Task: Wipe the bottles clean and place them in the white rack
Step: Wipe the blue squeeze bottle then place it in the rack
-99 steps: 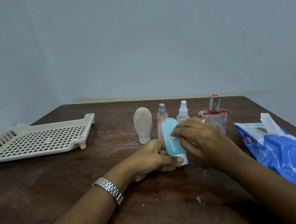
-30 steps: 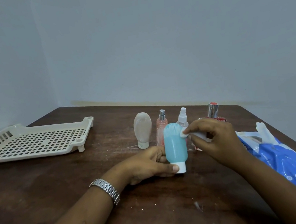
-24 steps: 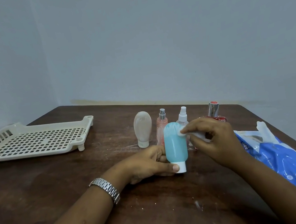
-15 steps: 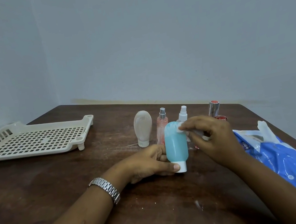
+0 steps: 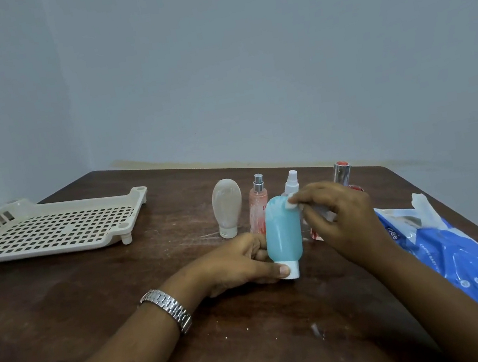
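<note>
A light blue squeeze bottle stands cap-down on the brown table. My left hand grips its lower part, thumb on the white cap. My right hand pinches a white wipe against the bottle's upper right shoulder. Behind stand a beige squeeze bottle, a pink spray bottle, a small clear spray bottle and a red perfume bottle, the last two partly hidden by my right hand. The white rack lies at the far left with nothing in it.
A blue pack of wipes lies along the table's right edge, a white sheet sticking out of its top. The wall runs close behind the table. A metal watch is on my left wrist.
My right hand has rubbed the wipe from the bottle's front up to its upper right shoulder. My left hand keeps the same hold near the cap.
</note>
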